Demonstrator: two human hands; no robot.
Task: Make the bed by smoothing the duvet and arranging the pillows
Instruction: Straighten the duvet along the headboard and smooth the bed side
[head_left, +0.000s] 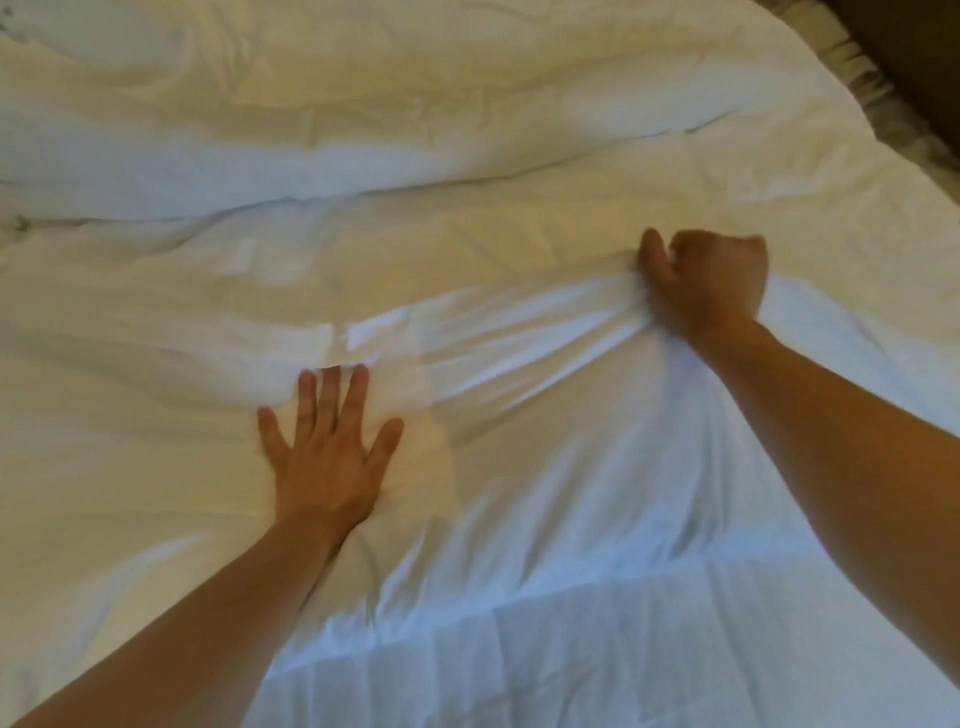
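Left hand (330, 457): flat, fingers spread, palm pressed on duvet (519, 467), gripping nothing.
Right hand (706, 283): fisted, bunch of duvet fabric clenched inside, creases fanning toward left hand.
Duvet: white, wrinkled, under both hands, covering bed in all directions.
Far fold (363, 171): puffy ridge beyond hands.
Bed edge (883, 104): upper right.

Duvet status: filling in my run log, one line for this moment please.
left hand flat on duvet | right hand fisted, gripping fabric | wrinkles remain
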